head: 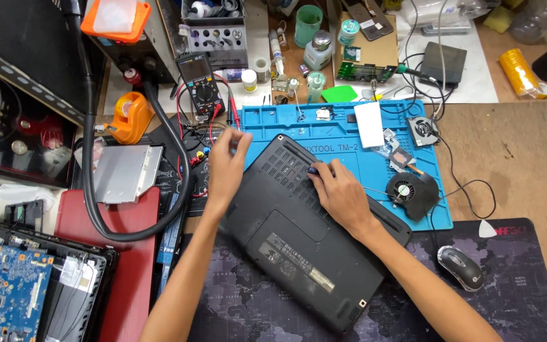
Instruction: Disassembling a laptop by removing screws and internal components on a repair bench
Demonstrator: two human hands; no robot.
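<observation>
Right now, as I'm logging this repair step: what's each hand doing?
Left hand: fingers pinched together at the upper edge of the upturned black plastic laptop; anything held cannot be told.
Right hand: closed on a slim dark-handled screwdriver, resting on the laptop.

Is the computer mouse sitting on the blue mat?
No, the mouse lies on the dark desk pad, apart from the blue mat.

Both bare forearms reach far; left hand (226,166) lies flat with fingers curled, right hand (340,193) pinches at its fingertips.
</observation>
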